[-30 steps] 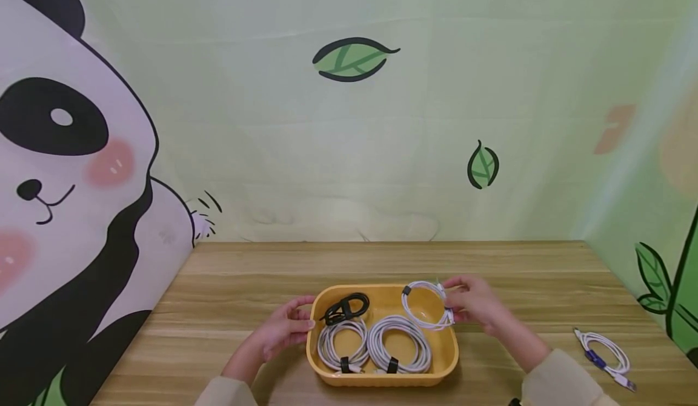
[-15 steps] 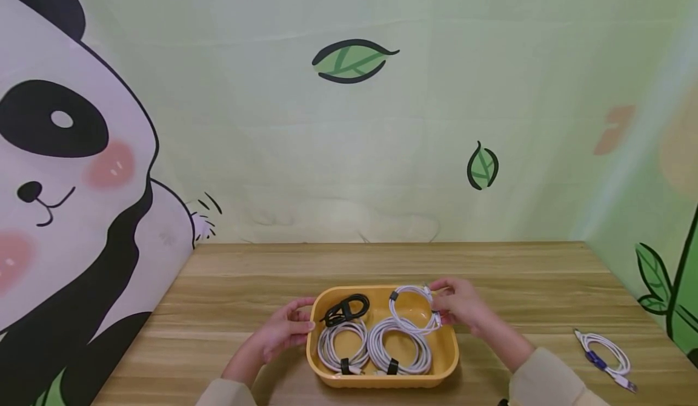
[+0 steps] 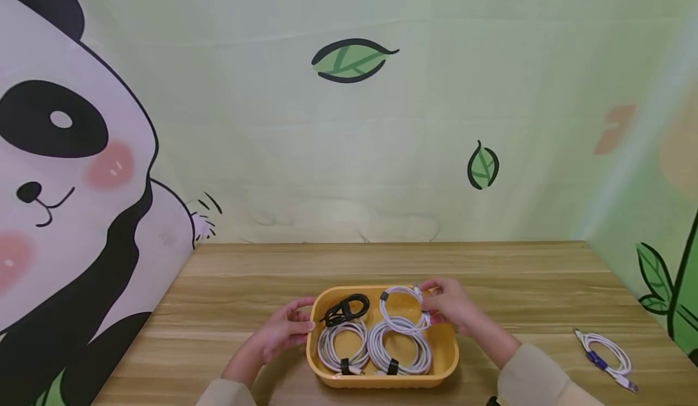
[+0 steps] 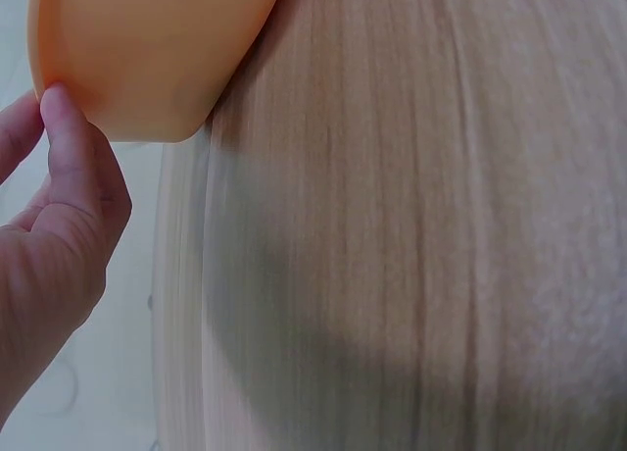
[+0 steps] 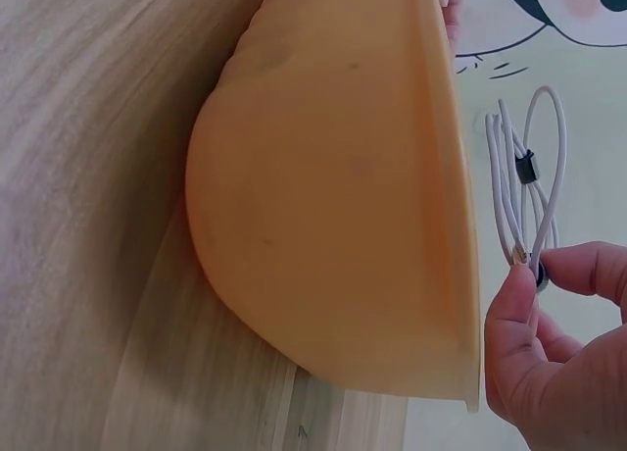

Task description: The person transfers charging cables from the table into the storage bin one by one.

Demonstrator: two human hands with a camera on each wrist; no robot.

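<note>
My right hand (image 3: pixel 451 304) pinches a small white cable coil (image 3: pixel 388 316) with a black tie, at its right side. In the right wrist view the white cable coil (image 5: pixel 524 181) hangs above the rim, between thumb and fingertips. My left hand (image 3: pixel 282 331) holds the left rim of a yellow plastic basket (image 3: pixel 382 381); in the left wrist view the thumb of the left hand (image 4: pixel 64 206) is against its wall. Inside the basket lie a black cable coil (image 3: pixel 346 310), a grey-white coil (image 3: pixel 325 356) and a larger grey-white coil (image 3: pixel 425 357), both with black straps.
On the wooden table (image 3: pixel 229 285), to the right of the basket, lies another white USB cable (image 3: pixel 615 357) with a blue tie. Behind the table stands a backdrop (image 3: pixel 262 151) printed with a panda and leaves.
My right hand has moved left with the small white cable coil, from the basket's right rim to over the larger grey-white coil. The left hand and basket have stayed put.
</note>
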